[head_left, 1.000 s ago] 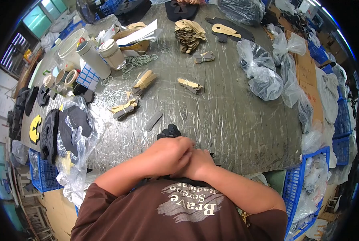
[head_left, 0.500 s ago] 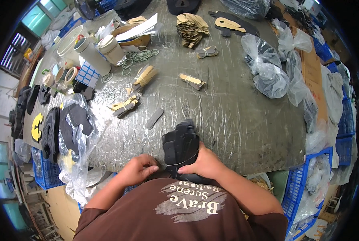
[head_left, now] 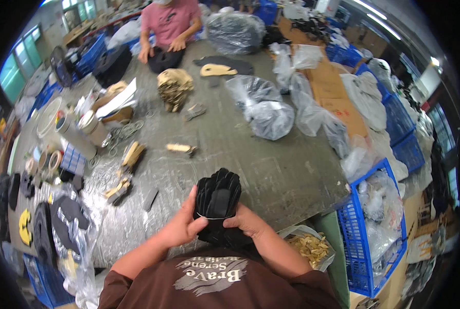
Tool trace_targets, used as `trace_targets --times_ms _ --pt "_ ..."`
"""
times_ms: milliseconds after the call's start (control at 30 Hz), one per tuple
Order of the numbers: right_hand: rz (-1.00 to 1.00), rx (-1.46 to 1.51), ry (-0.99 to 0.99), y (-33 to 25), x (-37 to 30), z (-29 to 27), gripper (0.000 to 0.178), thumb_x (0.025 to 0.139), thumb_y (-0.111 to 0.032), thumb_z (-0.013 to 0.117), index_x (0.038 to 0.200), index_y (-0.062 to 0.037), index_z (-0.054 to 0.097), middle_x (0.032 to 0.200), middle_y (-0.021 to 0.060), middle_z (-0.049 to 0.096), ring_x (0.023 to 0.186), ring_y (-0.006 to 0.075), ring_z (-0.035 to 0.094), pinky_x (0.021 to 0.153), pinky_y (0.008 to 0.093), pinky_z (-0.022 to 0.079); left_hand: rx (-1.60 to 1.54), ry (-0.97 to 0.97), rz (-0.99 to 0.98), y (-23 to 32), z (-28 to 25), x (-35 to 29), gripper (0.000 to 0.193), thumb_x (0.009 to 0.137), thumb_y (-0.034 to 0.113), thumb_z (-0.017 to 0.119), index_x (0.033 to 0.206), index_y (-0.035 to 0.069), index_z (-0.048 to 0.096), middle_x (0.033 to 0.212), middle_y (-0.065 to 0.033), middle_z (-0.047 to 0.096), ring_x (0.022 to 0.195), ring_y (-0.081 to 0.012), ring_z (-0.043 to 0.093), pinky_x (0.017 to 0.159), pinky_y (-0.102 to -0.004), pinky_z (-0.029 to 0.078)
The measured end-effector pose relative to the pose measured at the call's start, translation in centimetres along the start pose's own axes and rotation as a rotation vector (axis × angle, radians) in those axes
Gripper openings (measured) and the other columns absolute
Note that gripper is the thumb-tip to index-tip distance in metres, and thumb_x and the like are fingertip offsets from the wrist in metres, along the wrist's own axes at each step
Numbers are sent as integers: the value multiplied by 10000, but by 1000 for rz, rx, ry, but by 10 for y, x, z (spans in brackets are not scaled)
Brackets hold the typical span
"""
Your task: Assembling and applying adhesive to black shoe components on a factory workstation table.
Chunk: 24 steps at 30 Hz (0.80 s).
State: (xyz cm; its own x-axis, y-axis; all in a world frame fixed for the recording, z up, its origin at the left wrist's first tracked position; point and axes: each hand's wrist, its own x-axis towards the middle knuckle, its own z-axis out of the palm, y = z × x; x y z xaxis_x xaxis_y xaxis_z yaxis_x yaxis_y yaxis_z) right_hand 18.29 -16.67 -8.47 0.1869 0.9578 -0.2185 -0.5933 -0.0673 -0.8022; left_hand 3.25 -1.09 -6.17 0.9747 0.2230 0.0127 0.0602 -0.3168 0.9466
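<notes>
Near the table's front edge, a thick bundle of black, shaped flat pieces [head_left: 217, 191] stands between my two hands. A thin pale rubber band [head_left: 214, 218] wraps its lower part. My left hand [head_left: 185, 222] is closed on its left side, with the thumb at the band. On the other side my right hand [head_left: 244, 220] grips the bundle, its thumb close to the band too. A loose dark grey strip [head_left: 151, 199] lies to the left. Small banded bundles of tan and dark strips [head_left: 132, 157] are scattered beyond it.
Bottles and cups [head_left: 75, 136] and loose rubber bands [head_left: 124, 133] occupy the left of the table. A tan stack [head_left: 175, 87] and knotted plastic bags [head_left: 266, 110] lie farther back. A person in pink [head_left: 171, 23] works opposite. At right stands a blue crate [head_left: 361, 242].
My left hand has come from beside the bundle to hold its left side. The bundle has turned, showing its layered edges. My view has tilted up and right, bringing a person opposite into sight.
</notes>
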Motion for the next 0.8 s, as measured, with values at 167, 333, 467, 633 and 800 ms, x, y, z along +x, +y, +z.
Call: trace_targets --times_ms 167,333,467,633,800 --pt "27 531 -212 -2 -30 7 832 647 -241 760 1351 0 386 1277 165 522 1169 303 522 1033 408 384 -31 82 177 -5 -34 70 767 898 543 472 1410 -3 307 1373 -218 424 1283 -289 398 1036 -395 320" --pt "74 729 -272 35 -55 -12 897 661 -315 757 1380 10 332 1295 166 503 1180 294 512 1028 403 390 -265 -800 259 30 8 122 661 847 570 527 1142 -16 611 1304 -247 489 1209 -352 468 1026 -434 319" --pt "-3 623 -383 31 -59 -22 888 668 -314 757 1372 6 320 1308 172 488 1154 288 530 1011 402 404 -230 -894 189 40 37 142 623 849 528 543 1145 -16 609 1288 -255 501 1201 -367 478 1014 -432 334" --pt "-240 765 -122 -4 -109 -42 799 631 -238 738 1300 47 407 1187 210 561 1135 344 534 1008 455 402 -133 -620 136 59 96 205 517 908 426 539 1207 5 563 1270 -176 537 1139 -298 524 968 -375 392" --pt "-479 818 294 41 -168 -104 969 577 -377 819 1344 23 383 1293 201 504 1166 334 520 1028 466 393 233 -526 310 102 236 295 497 840 303 661 1220 8 535 1120 -193 577 977 -297 586 848 -360 465"
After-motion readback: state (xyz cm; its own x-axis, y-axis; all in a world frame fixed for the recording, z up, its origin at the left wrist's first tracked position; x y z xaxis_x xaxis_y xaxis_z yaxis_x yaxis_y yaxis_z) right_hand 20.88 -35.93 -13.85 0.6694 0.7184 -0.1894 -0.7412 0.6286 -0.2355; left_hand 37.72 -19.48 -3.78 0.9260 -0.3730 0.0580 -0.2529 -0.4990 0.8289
